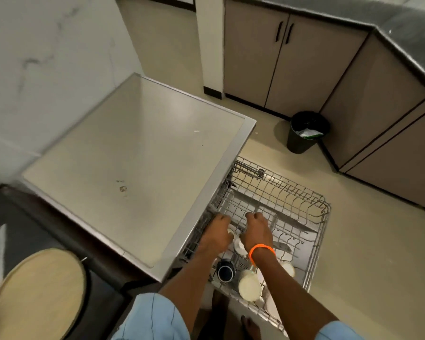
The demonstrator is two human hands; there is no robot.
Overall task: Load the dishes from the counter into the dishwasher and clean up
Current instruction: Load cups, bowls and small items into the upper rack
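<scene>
Rack: the wire dishwasher rack (302,204) is pulled out beside the steel table (133,153).
Dishes: white cups (249,285) and a dark cup (226,272) sit in the rack's near end.
Left hand (219,231): over the rack; grip state I cannot tell.
Right hand (257,229): fingers curled down into the rack; what they hold is hidden.

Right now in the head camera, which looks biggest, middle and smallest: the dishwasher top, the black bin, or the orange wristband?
1. Dishwasher top, by far the biggest.
2. Black bin on the floor; it sits farther from the camera, so it may look smaller than it is.
3. Orange wristband on the right wrist, the smallest.
</scene>
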